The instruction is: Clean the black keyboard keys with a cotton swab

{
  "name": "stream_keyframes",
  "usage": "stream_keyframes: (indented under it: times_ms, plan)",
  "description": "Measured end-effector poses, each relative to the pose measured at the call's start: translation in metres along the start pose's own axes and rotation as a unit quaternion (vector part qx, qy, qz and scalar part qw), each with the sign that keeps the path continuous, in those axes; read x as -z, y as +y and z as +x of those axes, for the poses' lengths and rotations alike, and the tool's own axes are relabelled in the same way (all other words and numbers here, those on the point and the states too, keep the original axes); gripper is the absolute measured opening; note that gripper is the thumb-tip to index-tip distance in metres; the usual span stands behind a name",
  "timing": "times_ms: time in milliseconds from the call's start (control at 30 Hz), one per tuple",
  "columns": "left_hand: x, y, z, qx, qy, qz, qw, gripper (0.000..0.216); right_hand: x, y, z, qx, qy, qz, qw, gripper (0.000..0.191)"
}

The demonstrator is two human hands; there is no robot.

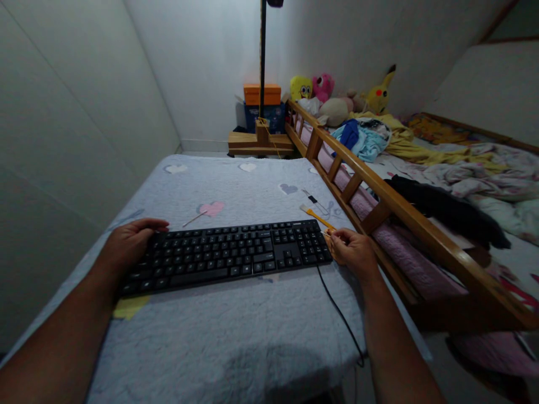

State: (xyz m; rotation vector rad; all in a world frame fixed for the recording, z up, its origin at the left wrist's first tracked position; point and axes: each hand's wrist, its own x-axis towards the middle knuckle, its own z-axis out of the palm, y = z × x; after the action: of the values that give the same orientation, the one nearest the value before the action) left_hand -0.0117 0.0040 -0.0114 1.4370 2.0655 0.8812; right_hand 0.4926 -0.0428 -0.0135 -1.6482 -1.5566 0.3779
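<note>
So there's a long black plastic keyboard with pale lettering lying across a light blue-grey quilted cloth with heart prints, number pad on the right and space bar on the near side. It sits a bit skewed, left end nearer than the right.

The left hand is on the keyboard's left end, fingers partly curled near the far corner. Can't tell if any of them hook underneath. The right hand is just off the right end, fingertips pinched together on a thin white stick that points left toward the number pad. Some orange stuff shows under that hand, too covered up to identify.

A flat brush with a yellow-orange handle and pale bristles lies right behind the keyboard's far right corner, and a bit farther back there's a small black piece with thin wire-like ends. Over on the left, a slim pale swab-like stick rests by the far edge of the keyboard, its tip on a pink heart print. A thin black cable trails from the keyboard's near right side toward the near edge of the cloth.

On the right, a varnished wooden bed rail runs alongside.
</note>
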Motion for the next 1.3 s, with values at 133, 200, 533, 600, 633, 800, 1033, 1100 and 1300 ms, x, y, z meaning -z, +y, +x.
stream_keyframes:
  times_ms: [133, 200, 533, 600, 633, 800, 1033, 1100, 1300]
  plan:
    - [0.000, 0.000, -0.001, 0.004, 0.005, -0.003, 1.000, 0.040, -0.001, 0.000, 0.000, -0.010, -0.019, 0.031, 0.999, 0.031]
    - [-0.001, 0.000, -0.001, 0.005, 0.006, -0.004, 1.000, 0.039, 0.000, 0.001, 0.000, -0.012, -0.027, 0.045, 0.999, 0.030]
    - [-0.001, -0.004, 0.001, 0.012, 0.004, -0.001, 1.000, 0.039, 0.007, 0.002, 0.001, -0.012, -0.039, 0.014, 0.999, 0.029]
    - [-0.001, -0.004, 0.001, 0.015, 0.002, -0.002, 1.000, 0.040, 0.005, 0.002, 0.000, -0.010, -0.037, 0.028, 0.999, 0.029]
    - [-0.001, -0.004, 0.001, 0.013, 0.001, -0.004, 1.000, 0.039, 0.005, 0.002, 0.000, -0.009, -0.037, 0.034, 0.999, 0.029]
    - [-0.001, -0.001, -0.001, -0.002, 0.007, -0.012, 1.000, 0.036, 0.005, 0.002, 0.000, 0.000, -0.045, 0.033, 0.998, 0.028]
    - [-0.001, -0.004, 0.001, 0.005, -0.001, -0.007, 1.000, 0.039, 0.010, 0.002, 0.000, -0.008, -0.076, 0.035, 0.996, 0.028]
    - [-0.001, -0.003, 0.001, 0.007, 0.002, -0.009, 1.000, 0.039, 0.010, 0.004, 0.000, -0.013, -0.080, 0.037, 0.996, 0.028]
    - [0.000, 0.005, -0.003, 0.009, 0.008, -0.009, 1.000, 0.034, 0.004, 0.008, -0.001, -0.025, -0.092, 0.059, 0.994, 0.031]
